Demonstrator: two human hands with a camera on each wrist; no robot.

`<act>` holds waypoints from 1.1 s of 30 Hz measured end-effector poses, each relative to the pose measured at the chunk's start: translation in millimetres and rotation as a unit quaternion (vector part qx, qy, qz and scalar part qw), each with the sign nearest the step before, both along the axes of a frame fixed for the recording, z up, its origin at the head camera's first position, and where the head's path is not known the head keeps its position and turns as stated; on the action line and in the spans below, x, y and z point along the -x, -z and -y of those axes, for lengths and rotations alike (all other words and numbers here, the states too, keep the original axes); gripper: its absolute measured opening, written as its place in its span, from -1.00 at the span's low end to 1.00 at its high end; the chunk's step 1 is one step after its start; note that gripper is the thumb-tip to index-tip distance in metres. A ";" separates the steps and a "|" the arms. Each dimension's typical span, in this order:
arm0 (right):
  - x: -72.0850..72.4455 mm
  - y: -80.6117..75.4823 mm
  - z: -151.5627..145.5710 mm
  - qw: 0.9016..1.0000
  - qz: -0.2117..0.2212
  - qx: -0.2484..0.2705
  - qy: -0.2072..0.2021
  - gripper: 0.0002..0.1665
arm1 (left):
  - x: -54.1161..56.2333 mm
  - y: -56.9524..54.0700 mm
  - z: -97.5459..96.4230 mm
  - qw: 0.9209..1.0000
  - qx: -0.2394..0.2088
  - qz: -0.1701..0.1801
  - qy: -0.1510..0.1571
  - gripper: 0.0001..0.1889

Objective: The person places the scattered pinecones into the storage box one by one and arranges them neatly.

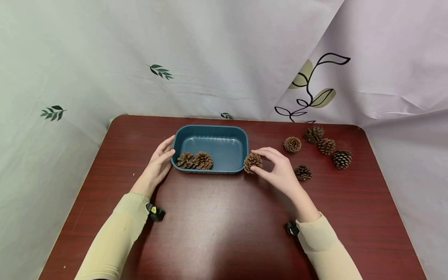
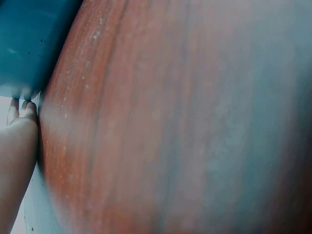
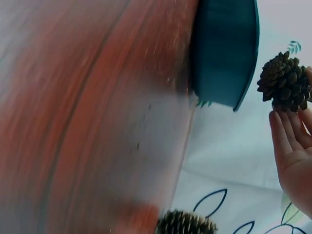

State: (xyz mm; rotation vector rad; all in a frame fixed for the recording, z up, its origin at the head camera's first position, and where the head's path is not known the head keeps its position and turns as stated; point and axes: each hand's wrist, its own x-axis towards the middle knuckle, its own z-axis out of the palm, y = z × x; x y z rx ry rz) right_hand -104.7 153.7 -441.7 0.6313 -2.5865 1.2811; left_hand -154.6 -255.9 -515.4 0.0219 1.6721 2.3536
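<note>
A blue rectangular plastic bin (image 1: 225, 149) stands near the table's far edge, with two brown pine cones (image 1: 203, 160) in its near left corner. My left hand (image 1: 159, 163) rests against the bin's left end, fingers fairly straight and the thumb at the rim. In the left wrist view, those fingertips (image 2: 30, 108) meet the end of the bin. With thumb and fingers, my right hand (image 1: 278, 171) pinches a pine cone (image 1: 252, 163) just outside the bin's right end. The right wrist view shows this held pine cone (image 3: 285, 83) raised above the rim's level.
Several loose pine cones lie on the right of the table, the nearest pine cone (image 1: 303, 172) beside my right hand and another pine cone (image 1: 342, 159) farthest right. The dark red table (image 1: 196, 225) meets a pale leaf-patterned cloth (image 1: 210, 58) at the back.
</note>
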 end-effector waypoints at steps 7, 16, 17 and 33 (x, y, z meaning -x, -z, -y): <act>6.0 3.0 19.7 0.999 -0.004 0.033 0.003 -0.45 | 0.2 0.7 -0.4 1.000 0.001 -0.002 0.001 -0.39; 13.0 5.3 42.2 0.999 0.011 0.048 -0.013 -0.45 | 0.1 3.2 1.3 1.000 -0.002 -0.009 -0.001 -0.41; 13.8 5.9 44.6 0.999 0.011 0.048 -0.015 -0.44 | 0.1 3.4 1.5 1.000 -0.003 -0.010 -0.001 -0.41; 31.8 9.0 69.9 0.997 0.055 0.000 -0.054 -0.45 | -0.5 1.9 0.8 1.000 -0.004 -0.016 0.003 -0.40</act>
